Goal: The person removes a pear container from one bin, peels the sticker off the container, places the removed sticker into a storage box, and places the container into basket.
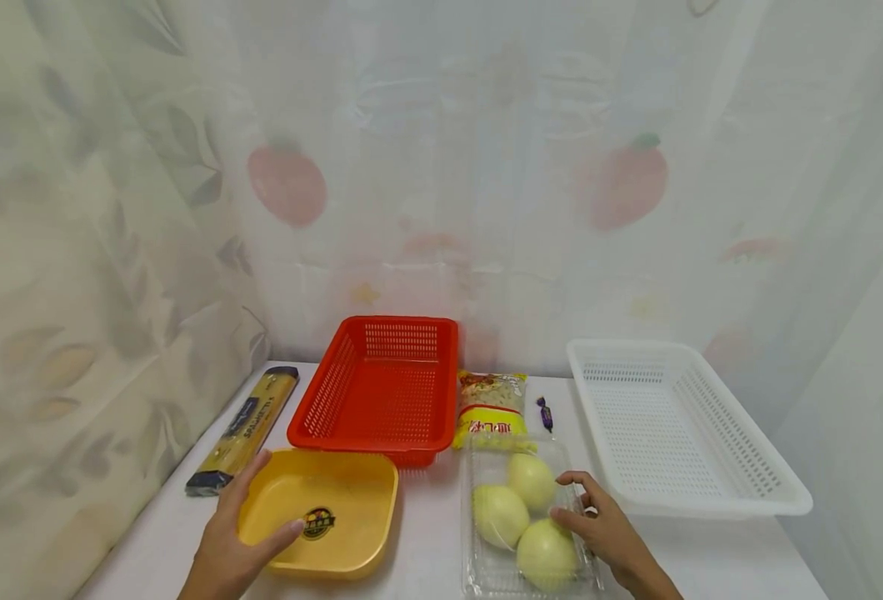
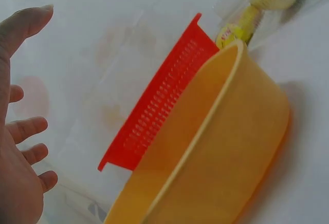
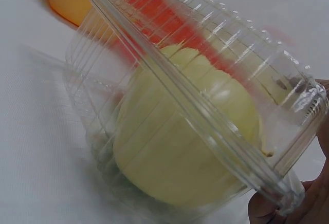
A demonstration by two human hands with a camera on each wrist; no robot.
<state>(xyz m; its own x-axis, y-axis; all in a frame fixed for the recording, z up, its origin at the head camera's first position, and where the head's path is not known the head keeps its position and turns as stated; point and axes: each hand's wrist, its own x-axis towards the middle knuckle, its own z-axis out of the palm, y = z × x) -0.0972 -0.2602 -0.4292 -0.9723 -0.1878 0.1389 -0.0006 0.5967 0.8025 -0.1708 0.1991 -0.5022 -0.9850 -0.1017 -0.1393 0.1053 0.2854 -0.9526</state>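
Observation:
In the head view my left hand (image 1: 235,537) is spread over the near-left side of a yellow plastic basin (image 1: 355,542), fingers apart and holding nothing. The left wrist view shows its fingers (image 2: 26,130) away from the basin's rim. My right hand (image 1: 602,525) is at the right edge of a clear plastic clamshell box (image 1: 479,575), with curled thumb and fingers gripping the rim. Three round, pale yellow-green fruits (image 1: 501,517) sit inside. In the right wrist view, the box's rim corner (image 3: 293,196) lies between thumb and fingers.
Behind the basin stands a red basket (image 1: 396,408); at right is a white basket (image 1: 659,442). A spaghetti pack (image 1: 250,429) lies at left. Behind the box are a yellow food bag (image 1: 492,408) and a small purple-wrapped candy (image 1: 545,414). Curtains (image 1: 486,208) close in the table.

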